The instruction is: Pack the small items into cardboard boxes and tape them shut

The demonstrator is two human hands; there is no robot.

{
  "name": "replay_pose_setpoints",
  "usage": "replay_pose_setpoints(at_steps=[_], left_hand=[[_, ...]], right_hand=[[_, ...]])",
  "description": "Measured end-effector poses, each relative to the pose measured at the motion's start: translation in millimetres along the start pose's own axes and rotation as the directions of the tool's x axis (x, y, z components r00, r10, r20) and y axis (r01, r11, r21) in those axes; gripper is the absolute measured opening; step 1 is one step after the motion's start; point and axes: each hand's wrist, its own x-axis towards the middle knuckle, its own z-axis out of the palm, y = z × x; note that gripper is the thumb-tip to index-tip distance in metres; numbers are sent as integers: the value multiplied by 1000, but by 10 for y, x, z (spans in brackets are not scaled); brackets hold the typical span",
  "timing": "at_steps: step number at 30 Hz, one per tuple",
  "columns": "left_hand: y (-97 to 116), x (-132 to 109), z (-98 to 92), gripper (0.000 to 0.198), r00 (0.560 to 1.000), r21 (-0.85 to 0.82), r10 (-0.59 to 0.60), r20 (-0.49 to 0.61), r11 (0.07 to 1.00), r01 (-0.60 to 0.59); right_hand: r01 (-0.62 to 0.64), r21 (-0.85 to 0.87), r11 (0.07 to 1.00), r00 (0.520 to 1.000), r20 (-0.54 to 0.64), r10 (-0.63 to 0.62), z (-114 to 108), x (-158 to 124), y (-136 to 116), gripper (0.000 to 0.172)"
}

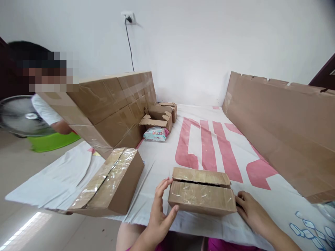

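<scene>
A small cardboard box [202, 195] with taped flaps lies on the white sheet right in front of me. My left hand [160, 215] presses against its left end, fingers up and thumb along the front edge. My right hand [250, 209] touches its right end with the fingers curled against the side. The two top flaps are folded down with a dark gap between them. A larger taped cardboard box [112, 183] sits to the left of it, apart from my hands.
A white sheet with red print [209, 146] covers the floor. Tall cardboard panels stand on the left [115, 104] and right [285, 132]. Small open boxes [159, 116] and a wipes packet [156, 134] lie farther back. Another person, a fan [21, 116] and a green tub [52, 141] are at left.
</scene>
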Motion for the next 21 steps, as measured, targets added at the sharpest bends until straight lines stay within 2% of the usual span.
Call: replay_pose_setpoints(at_steps=[2, 4, 7, 9, 11, 14, 16, 18, 21], left_hand=[[26, -13, -7, 56, 998, -139, -35, -52, 990, 28], [61, -22, -24, 41, 994, -244, -11, -106, 970, -15], [117, -44, -72, 25, 986, -336, -2, -165, 940, -54], [148, -70, -104, 22, 987, -361, -30, -157, 932, -29], [166, -106, -123, 19, 990, -308, -28, -138, 951, -16], [156, -170, -119, 15, 990, -118, 70, -125, 989, -85], [133, -210, -102, 29, 986, -31, 127, -109, 991, -131], [111, -233, -92, 45, 990, -9, 110, -83, 994, -111], [78, -218, -120, 46, 998, -38, 40, -54, 998, -42]], right_hand=[[6, 19, 1000, 999, -33, -6, 24, -7, -26, 35], [21, 81, 997, 993, -119, -11, 5, -14, -72, 37], [29, 238, 971, 961, -273, 38, -63, -46, -218, 36], [35, 371, 928, 953, -293, 81, -110, -76, -360, 41], [36, 513, 858, 971, -222, 92, -143, -95, -499, 58], [0, 668, 744, 994, -83, 74, -137, -81, -616, 78], [-46, 706, 707, 996, -24, 90, -94, -40, -613, 75], [-99, 713, 694, 991, 10, 131, -41, 20, -574, 66], [-164, 708, 687, 980, 36, 197, -3, 123, -540, 63]])
